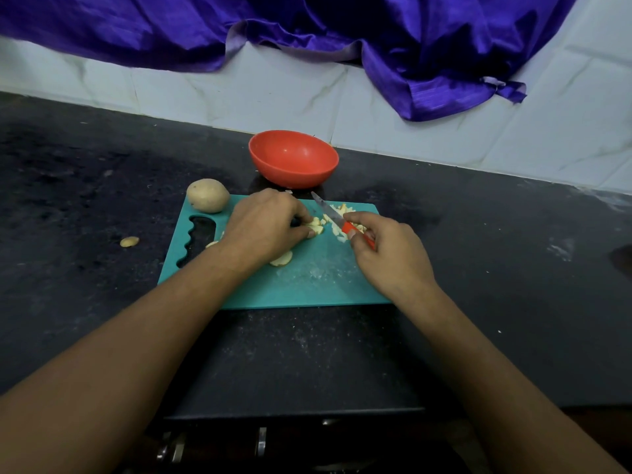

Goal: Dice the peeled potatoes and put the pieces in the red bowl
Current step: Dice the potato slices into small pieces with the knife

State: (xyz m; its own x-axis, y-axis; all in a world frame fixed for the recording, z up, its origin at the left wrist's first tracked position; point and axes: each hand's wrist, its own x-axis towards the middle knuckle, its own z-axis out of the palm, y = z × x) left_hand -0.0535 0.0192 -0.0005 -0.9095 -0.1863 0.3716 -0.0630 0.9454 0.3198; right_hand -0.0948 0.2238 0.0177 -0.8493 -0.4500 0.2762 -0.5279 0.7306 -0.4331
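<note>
On the teal cutting board [307, 285], my left hand [266, 224] holds down a small stack of potato slices [316, 227] with curled fingers. My right hand [390, 251] grips the red handle of a small knife [330, 212]; its blade points away toward the bowl, just right of the held slices. A heap of diced potato [342, 213] lies beside and under the blade. A potato slice [282, 258] lies near my left wrist. A whole potato [208, 195] sits at the board's far left corner. The red bowl [293, 158] stands behind the board, with nothing visible inside.
A small potato piece [129, 241] lies on the dark counter [85, 200] left of the board. Purple cloth [410, 46] hangs over the white tiled wall behind. The counter's front edge runs below my forearms.
</note>
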